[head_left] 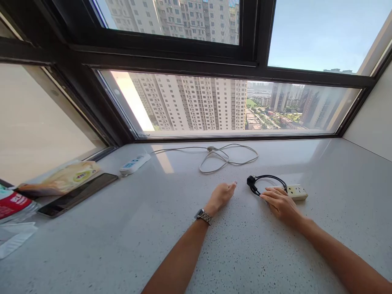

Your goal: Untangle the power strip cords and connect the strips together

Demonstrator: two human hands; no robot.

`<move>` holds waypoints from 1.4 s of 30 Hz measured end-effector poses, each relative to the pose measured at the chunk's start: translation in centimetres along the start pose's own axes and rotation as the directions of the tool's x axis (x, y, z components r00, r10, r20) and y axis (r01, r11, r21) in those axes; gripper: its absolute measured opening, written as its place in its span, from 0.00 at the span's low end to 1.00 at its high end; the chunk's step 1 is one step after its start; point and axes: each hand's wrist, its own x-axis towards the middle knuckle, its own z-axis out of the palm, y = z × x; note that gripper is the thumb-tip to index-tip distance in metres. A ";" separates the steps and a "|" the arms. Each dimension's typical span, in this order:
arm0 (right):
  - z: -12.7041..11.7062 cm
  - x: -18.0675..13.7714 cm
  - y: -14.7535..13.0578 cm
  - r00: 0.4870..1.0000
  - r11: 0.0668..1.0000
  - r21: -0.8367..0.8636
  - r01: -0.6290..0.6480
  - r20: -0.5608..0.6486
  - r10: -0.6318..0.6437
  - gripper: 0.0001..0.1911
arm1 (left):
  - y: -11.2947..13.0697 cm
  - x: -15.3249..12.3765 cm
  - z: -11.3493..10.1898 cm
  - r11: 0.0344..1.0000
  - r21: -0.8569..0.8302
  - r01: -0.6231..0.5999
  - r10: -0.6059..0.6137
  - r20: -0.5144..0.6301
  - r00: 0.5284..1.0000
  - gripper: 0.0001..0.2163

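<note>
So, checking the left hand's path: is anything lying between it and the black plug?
Nothing visible does. Only bare counter lies between the left hand and the plug. The right hand rests by the cable beside the plug, outside that gap.

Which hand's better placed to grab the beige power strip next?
Right, likely. The right hand lies flat on the black cable, next to the power strip. The left hand rests empty beyond the plug, farther off.
</note>
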 end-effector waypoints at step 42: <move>7.7 23.0 -4.3 0.786 0.809 0.111 -0.577 0.344 0.514 0.24 | -0.9 0.3 0.9 0.993 -0.105 -0.053 0.061 0.070 0.996 0.16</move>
